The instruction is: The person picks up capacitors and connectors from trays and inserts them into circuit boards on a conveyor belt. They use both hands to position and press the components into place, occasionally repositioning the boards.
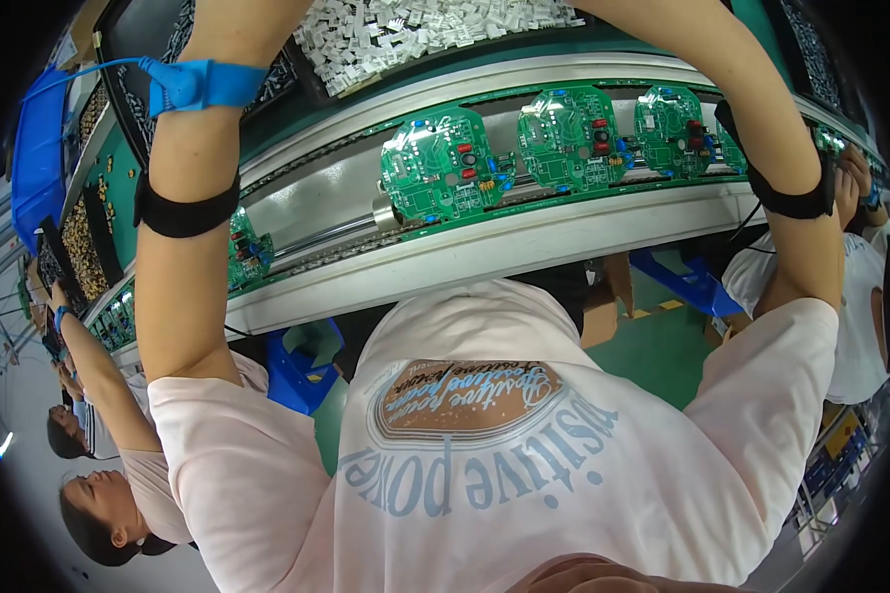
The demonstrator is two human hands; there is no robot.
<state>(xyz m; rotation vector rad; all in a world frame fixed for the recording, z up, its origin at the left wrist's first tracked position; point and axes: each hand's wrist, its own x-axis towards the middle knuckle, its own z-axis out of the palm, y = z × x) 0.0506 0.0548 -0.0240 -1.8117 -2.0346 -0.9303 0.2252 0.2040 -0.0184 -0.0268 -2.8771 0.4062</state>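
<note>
Both my forearms reach up past the top edge of the head view, so my hands and whatever they hold are out of the picture. My left forearm [203, 143] wears a blue wrist strap [208, 86] with a cord, and a black band [188, 210]. Another black band [789, 198] is round my right arm [752, 89]. Between the arms, a tray of white plastic connectors [396, 40] lies beyond the conveyor. Green circuit boards [440, 168] stand in a row on the conveyor, bearing red, blue and black components; another circuit board [569, 138] is further right.
The conveyor's pale metal rail [485, 237] runs across in front of my chest. Blue bins [302, 371] sit below it. At left are a blue bin [38, 148] and small tan parts [84, 242]. Co-workers are on both sides, one co-worker's hand [850, 183] at the line's right.
</note>
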